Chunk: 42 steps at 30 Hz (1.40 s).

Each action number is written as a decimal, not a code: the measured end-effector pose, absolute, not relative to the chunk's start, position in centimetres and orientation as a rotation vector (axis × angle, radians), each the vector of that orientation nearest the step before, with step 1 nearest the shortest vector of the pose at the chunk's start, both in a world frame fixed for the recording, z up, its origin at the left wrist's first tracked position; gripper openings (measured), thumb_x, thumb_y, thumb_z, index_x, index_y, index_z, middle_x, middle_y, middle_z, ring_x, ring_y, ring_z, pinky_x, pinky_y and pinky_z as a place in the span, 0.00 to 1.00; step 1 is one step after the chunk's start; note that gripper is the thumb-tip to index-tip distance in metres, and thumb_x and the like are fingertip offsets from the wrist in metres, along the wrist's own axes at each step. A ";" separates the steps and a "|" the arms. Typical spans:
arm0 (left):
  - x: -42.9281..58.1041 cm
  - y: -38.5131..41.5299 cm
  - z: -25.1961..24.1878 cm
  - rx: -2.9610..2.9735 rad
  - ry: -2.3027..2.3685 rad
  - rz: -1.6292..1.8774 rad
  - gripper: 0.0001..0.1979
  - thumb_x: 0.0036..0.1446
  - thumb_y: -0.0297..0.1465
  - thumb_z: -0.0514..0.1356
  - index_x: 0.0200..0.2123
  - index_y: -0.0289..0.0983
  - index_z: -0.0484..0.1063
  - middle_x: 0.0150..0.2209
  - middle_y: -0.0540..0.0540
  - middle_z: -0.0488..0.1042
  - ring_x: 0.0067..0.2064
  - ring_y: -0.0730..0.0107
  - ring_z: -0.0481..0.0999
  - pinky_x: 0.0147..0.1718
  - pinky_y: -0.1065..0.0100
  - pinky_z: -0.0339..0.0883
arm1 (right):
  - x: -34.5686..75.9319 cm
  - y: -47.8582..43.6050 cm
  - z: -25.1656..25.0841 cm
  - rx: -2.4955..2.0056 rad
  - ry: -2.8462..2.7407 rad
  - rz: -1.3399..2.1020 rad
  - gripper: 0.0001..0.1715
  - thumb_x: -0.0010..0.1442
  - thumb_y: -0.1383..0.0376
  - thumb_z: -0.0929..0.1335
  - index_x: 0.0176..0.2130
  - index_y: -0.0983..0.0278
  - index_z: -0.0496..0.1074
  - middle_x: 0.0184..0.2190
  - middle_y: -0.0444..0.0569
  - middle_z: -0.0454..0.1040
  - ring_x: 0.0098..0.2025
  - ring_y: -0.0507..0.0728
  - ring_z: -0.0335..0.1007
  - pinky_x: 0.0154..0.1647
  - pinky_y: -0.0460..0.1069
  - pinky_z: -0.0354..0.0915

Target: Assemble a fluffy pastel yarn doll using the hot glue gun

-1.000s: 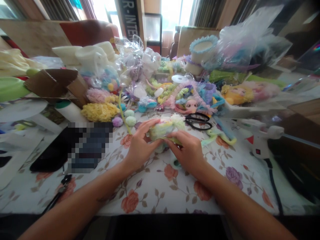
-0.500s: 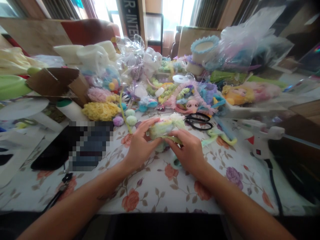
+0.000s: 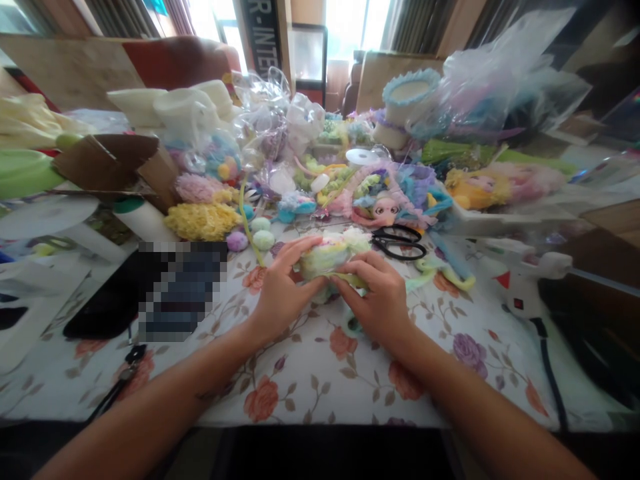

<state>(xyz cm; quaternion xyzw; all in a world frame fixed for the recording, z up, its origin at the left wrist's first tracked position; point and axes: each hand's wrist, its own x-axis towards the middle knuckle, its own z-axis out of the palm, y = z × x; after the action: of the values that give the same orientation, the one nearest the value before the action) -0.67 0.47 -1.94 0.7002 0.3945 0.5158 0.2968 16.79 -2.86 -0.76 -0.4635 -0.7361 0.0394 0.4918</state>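
Note:
Between my two hands is a soft, pale yellow-green bundle (image 3: 327, 257) with a fluffy white end; its exact kind does not show. My left hand (image 3: 283, 280) wraps around its left side, thumb pressed along the near edge. On the near right side, my right hand (image 3: 377, 287) pinches a thin yellow-green strip (image 3: 353, 279) against the bundle. Thumb tips of both hands almost meet there. Black-handled scissors (image 3: 400, 241) lie just beyond my right hand. A pale green and blue fabric piece (image 3: 445, 272) rests to the right.
Several pompoms (image 3: 261, 233) and yellow fluffy yarn (image 3: 203, 222) sit at the left, near a phone (image 3: 105, 300). A white glue gun (image 3: 530, 260) lies right. Behind are a doll face (image 3: 385, 210), a cardboard box (image 3: 107, 163) and plastic bags (image 3: 265, 113) on the floral tablecloth (image 3: 310, 360).
Both hands keep nearly the same place and grip. The bundle has turned slightly in them, and my right fingers have shifted a little along the strip.

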 end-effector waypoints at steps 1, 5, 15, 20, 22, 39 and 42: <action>-0.7 0.5 -2.0 1.862 1.046 1.370 0.26 0.53 0.28 0.69 0.56 0.42 0.74 0.59 0.42 0.73 0.62 0.54 0.70 0.62 0.55 0.64 | 16.8 -2.8 -0.8 -1.111 -1.774 0.120 0.03 0.62 0.67 0.70 0.34 0.61 0.75 0.33 0.48 0.73 0.36 0.55 0.72 0.37 0.50 0.69; -0.7 0.6 -2.0 1.856 1.042 1.376 0.26 0.52 0.29 0.70 0.55 0.42 0.74 0.59 0.41 0.73 0.62 0.54 0.70 0.62 0.54 0.64 | 16.9 -2.6 -0.9 -1.110 -1.709 0.220 0.01 0.59 0.67 0.72 0.34 0.61 0.75 0.44 0.52 0.73 0.39 0.56 0.75 0.42 0.52 0.71; -0.8 0.6 -2.2 1.885 1.050 1.378 0.25 0.53 0.29 0.70 0.55 0.43 0.74 0.58 0.42 0.73 0.61 0.54 0.71 0.60 0.54 0.67 | 16.9 -2.4 -1.2 -1.134 -1.665 0.287 0.03 0.58 0.65 0.73 0.32 0.61 0.75 0.48 0.54 0.76 0.51 0.61 0.75 0.52 0.56 0.71; -0.7 0.4 -2.0 1.889 1.049 1.348 0.26 0.53 0.31 0.70 0.56 0.42 0.72 0.59 0.41 0.72 0.63 0.53 0.69 0.58 0.55 0.69 | 16.8 -2.4 -1.2 -1.146 -1.656 0.296 0.04 0.58 0.65 0.73 0.31 0.62 0.75 0.46 0.54 0.75 0.50 0.61 0.75 0.52 0.56 0.71; -0.7 0.3 -1.7 1.890 1.051 1.319 0.27 0.53 0.32 0.69 0.57 0.41 0.72 0.60 0.40 0.71 0.64 0.52 0.68 0.56 0.56 0.71 | 16.8 -2.4 -1.2 -1.148 -1.646 0.302 0.04 0.58 0.65 0.73 0.31 0.62 0.75 0.46 0.54 0.75 0.50 0.61 0.75 0.52 0.56 0.71; -0.8 0.7 -1.4 1.929 1.085 1.282 0.25 0.57 0.40 0.67 0.56 0.42 0.73 0.59 0.40 0.73 0.61 0.54 0.71 0.56 0.56 0.70 | 16.8 -2.6 -1.1 -1.164 -1.633 0.329 0.04 0.58 0.66 0.72 0.31 0.62 0.74 0.45 0.54 0.74 0.49 0.60 0.75 0.51 0.55 0.71; -0.9 0.7 -1.5 1.947 1.100 1.276 0.25 0.56 0.40 0.69 0.56 0.42 0.73 0.58 0.40 0.74 0.61 0.53 0.71 0.53 0.58 0.73 | 16.9 -2.6 -1.0 -1.167 -1.629 0.341 0.03 0.58 0.66 0.72 0.31 0.62 0.74 0.46 0.54 0.74 0.50 0.60 0.75 0.51 0.55 0.71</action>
<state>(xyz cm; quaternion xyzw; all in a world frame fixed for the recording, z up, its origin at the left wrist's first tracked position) -0.89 0.70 -1.49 0.7259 0.4100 0.4760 0.2798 16.86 -2.64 -1.04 -0.4881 -0.6813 0.1426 0.5265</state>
